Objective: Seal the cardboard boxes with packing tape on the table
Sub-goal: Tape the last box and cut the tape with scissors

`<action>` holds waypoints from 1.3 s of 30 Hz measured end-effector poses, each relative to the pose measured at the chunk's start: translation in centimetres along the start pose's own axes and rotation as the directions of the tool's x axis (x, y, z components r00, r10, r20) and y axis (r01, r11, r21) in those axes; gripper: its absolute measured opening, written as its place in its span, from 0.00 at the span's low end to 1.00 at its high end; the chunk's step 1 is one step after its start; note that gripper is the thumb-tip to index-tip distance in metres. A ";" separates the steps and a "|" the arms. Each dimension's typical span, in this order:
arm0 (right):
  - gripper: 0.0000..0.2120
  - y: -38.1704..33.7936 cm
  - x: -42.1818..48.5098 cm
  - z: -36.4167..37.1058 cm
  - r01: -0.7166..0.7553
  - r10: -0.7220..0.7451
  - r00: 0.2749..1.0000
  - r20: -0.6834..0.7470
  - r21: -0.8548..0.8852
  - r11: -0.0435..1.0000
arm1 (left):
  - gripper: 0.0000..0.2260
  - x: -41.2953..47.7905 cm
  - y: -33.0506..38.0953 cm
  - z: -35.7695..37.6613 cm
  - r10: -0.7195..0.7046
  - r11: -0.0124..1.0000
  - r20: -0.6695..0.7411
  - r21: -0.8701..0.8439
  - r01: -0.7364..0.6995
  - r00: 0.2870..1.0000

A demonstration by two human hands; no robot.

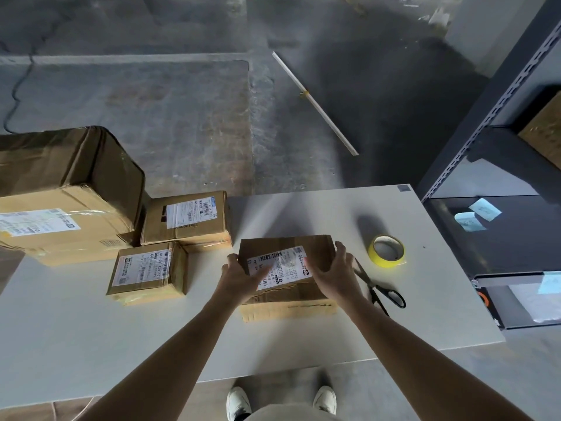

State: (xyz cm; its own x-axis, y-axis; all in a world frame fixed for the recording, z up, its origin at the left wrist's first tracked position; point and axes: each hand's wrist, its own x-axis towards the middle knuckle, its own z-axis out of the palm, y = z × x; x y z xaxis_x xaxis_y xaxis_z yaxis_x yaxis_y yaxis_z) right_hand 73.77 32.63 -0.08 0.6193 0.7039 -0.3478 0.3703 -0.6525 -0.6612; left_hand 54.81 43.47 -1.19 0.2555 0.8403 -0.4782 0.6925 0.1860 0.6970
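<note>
Left hand grips the left edge of the cardboard box, fingers curled round the side, thumb on top; right hand clasps the right edge the same way, fingers bent down the far corner; both forearms reach in from the near side. The box sits between them on the white table, mid-table toward the near edge; a white shipping label lies askew on top; the near top edge looks torn and ragged. Just right of the right hand lie black-handled scissors, blades partly hidden behind the wrist; beyond them a yellow tape roll lies flat, apart from the box. To the left, a small labelled box stands near; behind it a mid box, touching or nearly so; further left a large box sits stacked on a flatter one at the table's corner. Dark metal shelf unit stands right of the table; white rod lies on the concrete floor beyond; white shoes show under the table edge.
</note>
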 end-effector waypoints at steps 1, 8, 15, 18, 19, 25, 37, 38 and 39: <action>0.45 -0.5 0.1 0.3 0.020 -0.020 1.000 -0.011 -0.056 0.998 | 0.39 0.1 0.3 0.2 0.024 0.998 0.002 0.057 -0.024 1.000; 0.58 -2.5 1.1 1.3 0.025 -0.014 0.999 0.034 -0.356 0.934 | 0.58 0.6 1.8 1.1 0.004 0.990 0.039 0.144 -0.009 0.999; 0.65 -3.4 2.4 1.3 -0.068 0.114 0.989 0.093 -0.396 0.916 | 0.55 1.9 2.7 0.4 -0.054 0.989 0.127 0.144 0.036 0.990; 0.66 -3.5 2.9 1.5 -0.087 0.141 0.985 0.099 -0.417 0.905 | 0.53 1.6 2.8 0.3 -0.021 0.985 0.101 0.172 0.004 0.995; 0.66 -3.4 3.0 1.5 -0.087 0.141 0.985 0.097 -0.422 0.902 | 0.53 1.6 2.8 0.2 -0.020 0.983 0.091 0.183 0.003 0.996; 0.51 -2.7 3.8 1.6 -0.070 0.064 0.998 -0.029 -0.361 0.930 | 0.40 2.4 2.6 -0.2 -0.027 0.984 0.043 0.178 0.019 0.999; 0.31 -3.4 4.7 1.5 0.345 -0.291 0.938 0.190 -0.611 0.712 | 0.17 2.6 2.3 -0.6 0.007 0.956 -0.063 0.295 0.012 0.998; 0.34 -3.4 4.4 1.9 0.391 -0.293 0.920 0.260 -0.604 0.695 | 0.17 2.5 2.3 -0.6 0.015 0.948 -0.065 0.318 0.006 0.998; 0.35 -3.3 4.0 2.3 0.422 -0.296 0.906 0.302 -0.601 0.679 | 0.18 2.5 2.3 -0.6 0.025 0.942 -0.064 0.335 -0.002 0.998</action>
State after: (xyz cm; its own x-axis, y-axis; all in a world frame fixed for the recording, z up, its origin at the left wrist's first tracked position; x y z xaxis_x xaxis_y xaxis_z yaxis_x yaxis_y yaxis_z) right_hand 73.44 38.29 -0.79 0.2425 0.9156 -0.3207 0.9287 -0.3146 -0.1961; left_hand 56.64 46.31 -0.49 0.2286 0.8757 -0.4252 0.8780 0.0031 0.4786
